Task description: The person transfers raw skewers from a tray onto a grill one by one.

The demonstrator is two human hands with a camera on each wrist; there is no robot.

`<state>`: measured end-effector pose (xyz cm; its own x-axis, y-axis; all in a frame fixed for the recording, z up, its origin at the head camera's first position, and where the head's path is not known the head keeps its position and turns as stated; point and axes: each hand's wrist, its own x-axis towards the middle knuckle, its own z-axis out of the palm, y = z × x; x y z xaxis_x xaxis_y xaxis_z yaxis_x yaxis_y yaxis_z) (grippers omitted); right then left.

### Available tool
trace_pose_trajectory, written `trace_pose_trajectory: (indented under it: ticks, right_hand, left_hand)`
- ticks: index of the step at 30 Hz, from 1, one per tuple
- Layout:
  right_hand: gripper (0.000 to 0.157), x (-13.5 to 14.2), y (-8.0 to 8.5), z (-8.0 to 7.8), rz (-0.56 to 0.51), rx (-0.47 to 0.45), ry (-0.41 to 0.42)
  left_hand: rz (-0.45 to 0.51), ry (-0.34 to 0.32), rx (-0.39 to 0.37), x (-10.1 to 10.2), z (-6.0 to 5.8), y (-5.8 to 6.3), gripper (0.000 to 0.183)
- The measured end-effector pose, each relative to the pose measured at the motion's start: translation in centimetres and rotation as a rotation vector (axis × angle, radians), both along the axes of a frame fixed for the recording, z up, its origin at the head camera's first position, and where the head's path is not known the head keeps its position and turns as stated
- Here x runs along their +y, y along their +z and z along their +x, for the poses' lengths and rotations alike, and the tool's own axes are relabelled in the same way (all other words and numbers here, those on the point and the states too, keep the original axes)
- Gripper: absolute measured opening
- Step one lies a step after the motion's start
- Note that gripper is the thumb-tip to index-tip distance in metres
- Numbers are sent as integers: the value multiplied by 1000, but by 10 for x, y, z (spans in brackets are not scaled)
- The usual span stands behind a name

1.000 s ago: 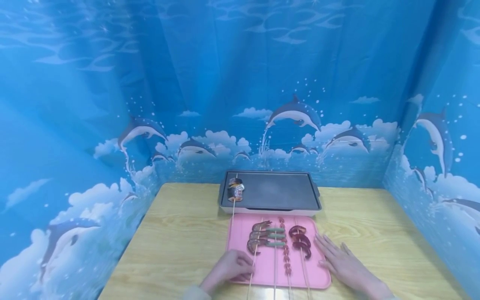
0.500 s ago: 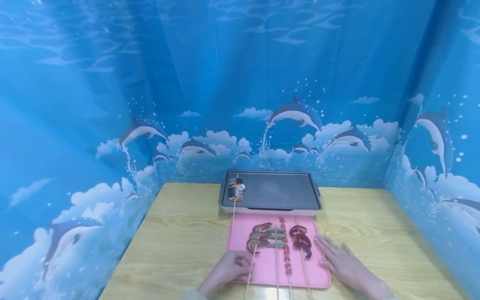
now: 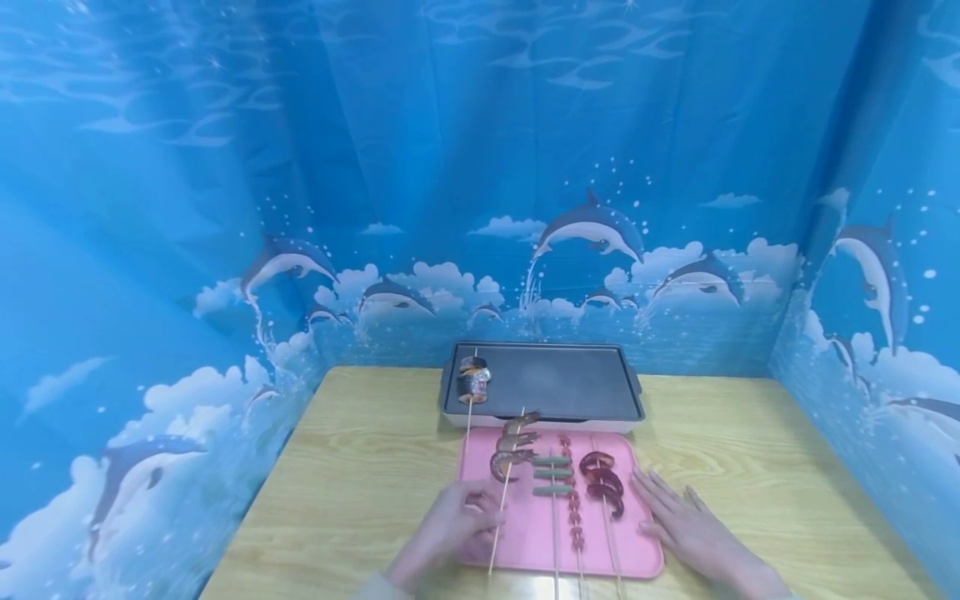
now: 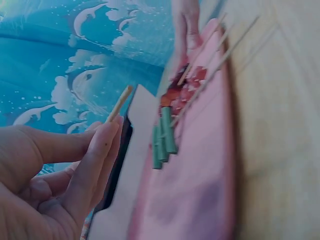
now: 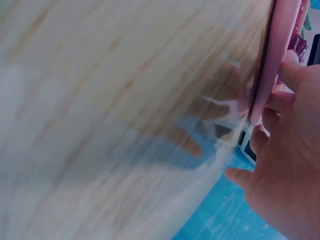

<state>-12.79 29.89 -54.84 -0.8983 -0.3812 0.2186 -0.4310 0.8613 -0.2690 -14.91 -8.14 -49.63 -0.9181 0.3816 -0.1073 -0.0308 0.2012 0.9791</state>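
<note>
Two hands, apart: left [image 3: 453,525] pinches shrimp skewer [image 3: 515,450], right [image 3: 693,533] touches tray edge [image 3: 651,550].

You have room above the grill plate [image 3: 562,383], right of the fish skewer [image 3: 473,385], whose stick juts over the near rim. Low and rightward of the shrimp skewer [image 3: 514,442] in your left hand [image 3: 459,523], the green skewer [image 3: 552,474] obstructs; your right hand [image 3: 692,530] blocks the right edge of the pink tray [image 3: 531,533].

Bottom centre of the head view, the left hand [image 3: 454,523] pinches, thumb against fingers; lower right, the right hand [image 3: 693,529] stretches its fingers toward upper left.
</note>
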Motion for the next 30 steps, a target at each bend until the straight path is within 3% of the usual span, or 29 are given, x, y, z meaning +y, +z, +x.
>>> trace_pose_trajectory:
  ticks: [3, 11, 17, 24, 30]
  right_hand:
    - [58, 0, 0, 0, 1, 4, -1]
    - [57, 1, 0, 0, -4, 8, 18]
    - [57, 0, 1, 0, -9, 3, 8]
    - [57, -2, -1, 0, -10, -6, -7]
    - [57, -2, -2, 2, -23, -15, -22]
  left_hand:
    - [-12, 11, 41, 2, -13, 7, 15]
    - [-57, 73, 62, 18, -44, 24, 15]
    - [-62, 105, 91, 30, -73, 31, 16]
    - [-152, 188, 126, 38, -106, 28, 11]
    - [-204, 201, 159, 40, -121, 19, 7]
